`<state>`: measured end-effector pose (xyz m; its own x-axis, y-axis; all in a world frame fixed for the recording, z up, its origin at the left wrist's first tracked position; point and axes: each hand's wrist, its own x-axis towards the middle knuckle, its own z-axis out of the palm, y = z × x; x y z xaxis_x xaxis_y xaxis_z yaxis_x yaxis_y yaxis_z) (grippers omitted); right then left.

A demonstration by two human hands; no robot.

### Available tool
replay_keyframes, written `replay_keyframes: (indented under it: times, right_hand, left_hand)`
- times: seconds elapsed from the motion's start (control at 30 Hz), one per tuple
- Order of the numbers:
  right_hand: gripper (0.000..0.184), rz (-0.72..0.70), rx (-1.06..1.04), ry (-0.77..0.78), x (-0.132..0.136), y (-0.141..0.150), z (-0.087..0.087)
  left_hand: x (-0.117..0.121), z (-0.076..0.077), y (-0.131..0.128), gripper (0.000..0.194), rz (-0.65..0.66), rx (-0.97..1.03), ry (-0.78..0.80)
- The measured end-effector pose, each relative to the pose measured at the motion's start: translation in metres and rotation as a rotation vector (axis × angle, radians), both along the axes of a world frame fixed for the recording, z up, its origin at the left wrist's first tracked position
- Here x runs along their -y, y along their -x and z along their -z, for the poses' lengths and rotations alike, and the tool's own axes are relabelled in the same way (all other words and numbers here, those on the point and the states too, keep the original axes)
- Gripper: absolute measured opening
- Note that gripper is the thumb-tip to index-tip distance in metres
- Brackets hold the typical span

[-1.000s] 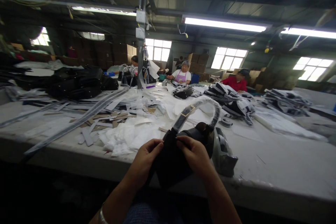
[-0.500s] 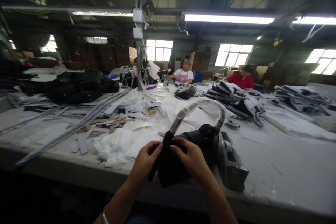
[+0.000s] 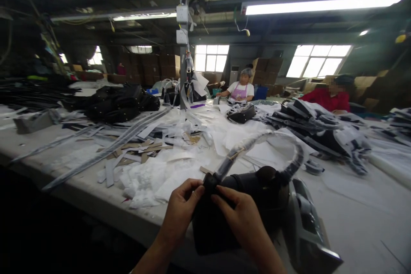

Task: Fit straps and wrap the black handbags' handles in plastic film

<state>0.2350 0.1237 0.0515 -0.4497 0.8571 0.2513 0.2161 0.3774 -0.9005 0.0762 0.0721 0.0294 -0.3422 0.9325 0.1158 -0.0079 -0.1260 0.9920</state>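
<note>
Pinching a black bag (image 3: 210,233) — left hand (image 3: 182,206), right hand (image 3: 241,216) — tape dispenser (image 3: 306,242) beside it, white sheets (image 3: 146,176), piled bags (image 3: 117,103) leftward

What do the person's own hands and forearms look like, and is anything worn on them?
The left hand and the right hand are bare: no gloves, and no rings that I can see. The forearms show no sleeves.
</note>
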Motion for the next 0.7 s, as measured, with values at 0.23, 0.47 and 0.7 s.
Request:
replay_keyframes:
  times: [0.23, 0.47, 0.7]
  right_hand:
    - [0.034, 0.162, 0.068, -0.001, 0.001, 0.004, 0.009]
    - [0.034, 0.190, 0.081, 0.017, 0.003, 0.006, 0.009]
    - [0.041, 0.293, 0.172, 0.015, 0.010, 0.010, 0.006]
  left_hand:
    - [-0.004, 0.003, 0.003, 0.023, 0.009, -0.078, 0.047]
    - [-0.007, 0.000, 0.015, 0.023, 0.175, 0.003, 0.080]
    - [-0.016, 0.006, 0.018, 0.017, 0.131, -0.099, -0.017]
